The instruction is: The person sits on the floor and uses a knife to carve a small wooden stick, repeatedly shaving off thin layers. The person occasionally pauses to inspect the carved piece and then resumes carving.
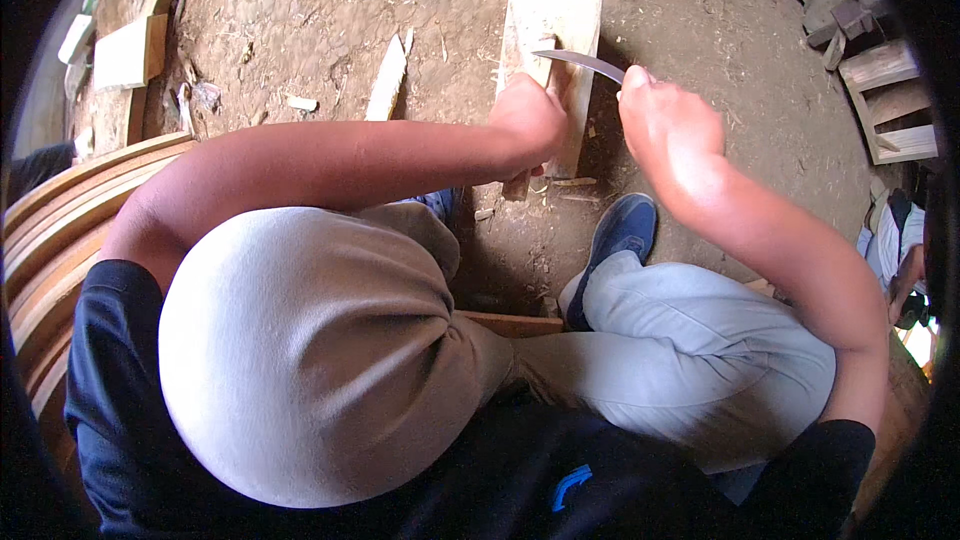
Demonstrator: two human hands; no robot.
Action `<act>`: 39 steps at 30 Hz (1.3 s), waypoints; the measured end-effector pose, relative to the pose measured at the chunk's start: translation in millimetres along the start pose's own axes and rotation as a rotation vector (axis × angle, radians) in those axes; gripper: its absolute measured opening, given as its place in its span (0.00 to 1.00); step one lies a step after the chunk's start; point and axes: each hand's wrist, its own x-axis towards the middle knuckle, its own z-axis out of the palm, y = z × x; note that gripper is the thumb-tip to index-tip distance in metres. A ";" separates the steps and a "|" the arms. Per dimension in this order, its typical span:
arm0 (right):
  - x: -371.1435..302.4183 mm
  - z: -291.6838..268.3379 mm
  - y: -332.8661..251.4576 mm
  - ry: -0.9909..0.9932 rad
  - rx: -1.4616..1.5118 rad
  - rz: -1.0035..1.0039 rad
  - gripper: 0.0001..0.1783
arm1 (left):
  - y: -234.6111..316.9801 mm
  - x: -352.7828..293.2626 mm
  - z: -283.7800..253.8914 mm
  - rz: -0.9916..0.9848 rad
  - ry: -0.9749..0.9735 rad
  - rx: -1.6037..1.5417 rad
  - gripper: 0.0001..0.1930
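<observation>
My left hand (530,120) is wrapped round a short wooden stick (541,65). The stick's upper end sticks out past my fingers, and its lower end shows below the wrist. Underneath lies a pale wooden board (550,5), sloping away from me. My right hand (672,125) grips a knife (590,63) whose handle is hidden in the fist. The slim curved blade points left, its tip over the stick's upper end; whether it touches the wood I cannot tell.
Around my shoes (625,230) is a dirt floor (330,30) with scattered chips. A pointed wood offcut (388,80) lies left of the board. Curved timber pieces (60,240) are stacked at left. Wooden frames (890,100) stand at right, near another person (895,240).
</observation>
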 end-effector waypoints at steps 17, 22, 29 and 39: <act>11.7 -7.6 0.3 -0.109 0.012 -0.034 0.11 | 4.6 -5.6 -5.1 -0.032 -0.048 -0.047 0.21; 8.3 -4.3 -4.8 -0.038 -0.044 -0.043 0.10 | 6.9 -8.0 -2.3 -0.044 -0.031 -0.039 0.21; 25.9 24.0 -17.2 0.171 -0.039 0.028 0.06 | 1.9 -3.5 1.6 -0.008 0.006 -0.009 0.21; 25.1 19.1 10.3 0.087 0.124 -0.115 0.05 | 1.7 0.0 0.3 -0.015 -0.016 -0.009 0.22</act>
